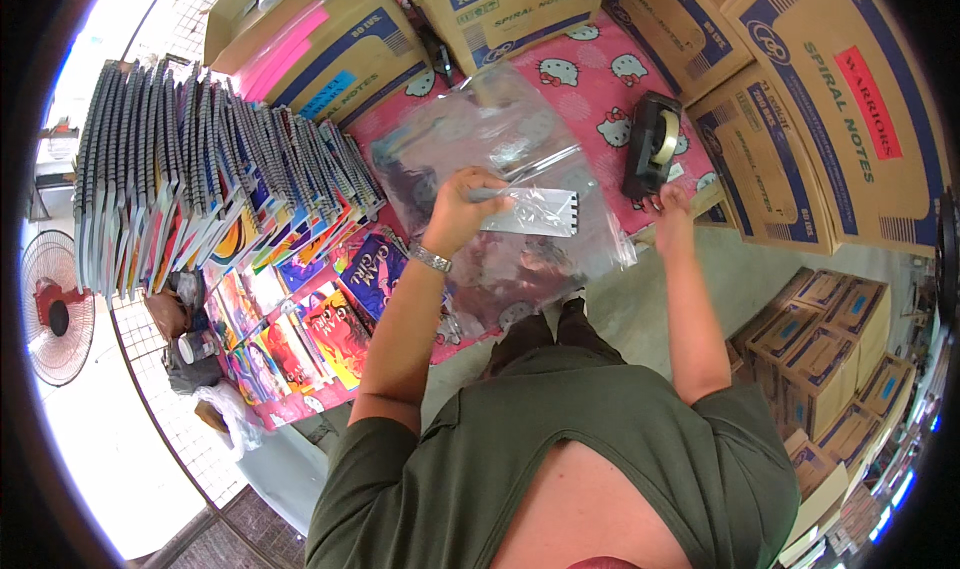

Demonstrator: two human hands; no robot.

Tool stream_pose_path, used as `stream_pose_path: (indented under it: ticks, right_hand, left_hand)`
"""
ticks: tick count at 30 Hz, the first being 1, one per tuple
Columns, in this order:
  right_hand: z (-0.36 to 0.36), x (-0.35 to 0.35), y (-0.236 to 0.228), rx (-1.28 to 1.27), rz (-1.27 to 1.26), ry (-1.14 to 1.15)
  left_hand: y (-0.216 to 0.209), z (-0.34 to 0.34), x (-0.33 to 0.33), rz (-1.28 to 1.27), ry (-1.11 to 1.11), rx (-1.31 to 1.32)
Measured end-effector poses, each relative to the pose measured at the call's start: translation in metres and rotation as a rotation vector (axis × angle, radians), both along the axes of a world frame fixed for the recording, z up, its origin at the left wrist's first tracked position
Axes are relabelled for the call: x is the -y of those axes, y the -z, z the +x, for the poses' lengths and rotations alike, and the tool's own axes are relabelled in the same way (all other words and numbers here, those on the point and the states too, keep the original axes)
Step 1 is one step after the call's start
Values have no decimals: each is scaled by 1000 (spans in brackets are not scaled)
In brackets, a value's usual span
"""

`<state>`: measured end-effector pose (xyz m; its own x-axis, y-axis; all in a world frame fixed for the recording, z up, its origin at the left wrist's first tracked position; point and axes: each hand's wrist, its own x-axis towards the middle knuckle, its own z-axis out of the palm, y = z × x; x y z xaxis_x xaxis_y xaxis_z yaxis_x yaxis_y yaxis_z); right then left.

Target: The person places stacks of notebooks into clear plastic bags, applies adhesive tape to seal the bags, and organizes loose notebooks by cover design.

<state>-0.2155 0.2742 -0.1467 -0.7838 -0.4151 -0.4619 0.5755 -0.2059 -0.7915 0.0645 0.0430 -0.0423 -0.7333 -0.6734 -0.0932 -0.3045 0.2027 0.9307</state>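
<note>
My left hand, with a metal watch at its wrist, is closed on a small white spiral notebook. The notebook lies flat, its black coil edge to the right, and glossy clear plastic shows around it. Beneath it, clear plastic sheets or bags spread over the table. My right hand is at the near end of a black tape dispenser, fingertips pinched together by its front edge. Any tape between those fingers is too small to make out.
Tall rows of spiral notebooks stand at the left, with colourful covers laid near them. Cardboard boxes line the table's back, and stacked boxes rise at the right. A pink patterned cloth covers the table. A fan stands far left.
</note>
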Motion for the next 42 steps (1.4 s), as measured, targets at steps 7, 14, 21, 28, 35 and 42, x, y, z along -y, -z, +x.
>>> stream_pose_path:
  ticks: [7, 14, 21, 28, 35, 42]
  right_hand:
    - [8, 0, 48, 648, -128, -421]
    - [38, 191, -129, -926, 179, -1689]
    - [6, 178, -69, -1049, 715, -2009]
    - [53, 197, -183, -211, -162, -2006]
    - [23, 222, -117, -427, 247, -2170]
    - [21, 215, -118, -647, 250, -2087]
  left_hand:
    - [-1, -10, -3, 246, -44, -50]
    - [-7, -6, -6, 275, -95, -3]
    - [4, -2, -8, 245, -72, -126]
    - [2, -6, -5, 233, -75, -74]
    - [1, -6, -3, 186, -70, -44]
    - [9, -4, -5, 194, -77, -117]
